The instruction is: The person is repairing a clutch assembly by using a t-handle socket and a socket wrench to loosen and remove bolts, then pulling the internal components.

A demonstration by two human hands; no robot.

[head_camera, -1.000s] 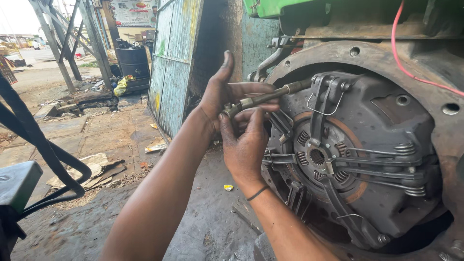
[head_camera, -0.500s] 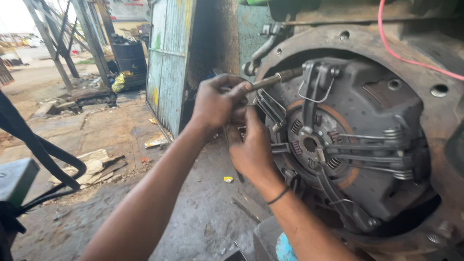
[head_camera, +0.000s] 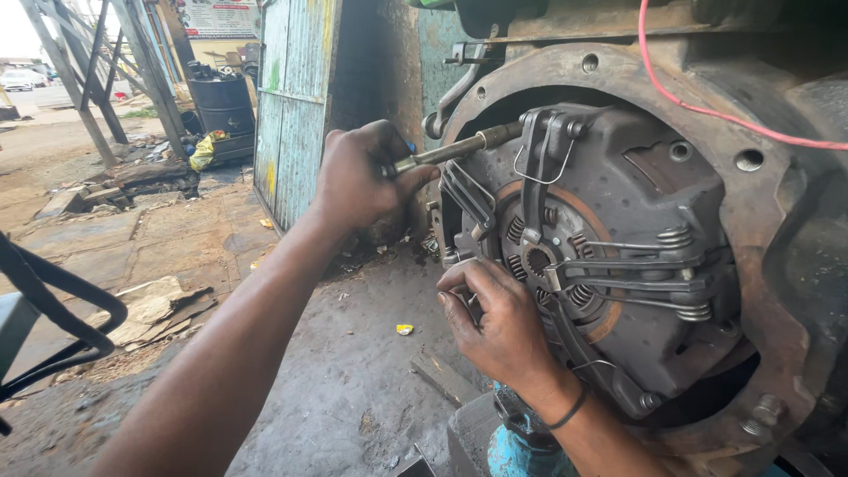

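The slim metal wrench sits angled across the upper left edge of the grey clutch assembly, its far end reaching a fastener on the cover's rim, and that is where things have changed: a second ago both hands were bunched together on the tool, and now they have split apart. The left hand is wrapped tight around the near end of the wrench, fingers closed in a full fist on the handle, with the forearm stretching back toward the camera. The right hand has dropped lower and now presses against the left flank of the clutch assembly, fingers curled and bearing on the cover's edge near the springs; whether it pinches some small part there cannot be told. That split reads as a shift from setting the tool to working it, one hand turning, the other bracing the plate. Around the clutch runs the rusty round housing with its bolt holes, and a red wire trails across the top. Off to the left stand a blue-green metal door and a black barrel, with concrete ground below, dusty and littered with scraps.
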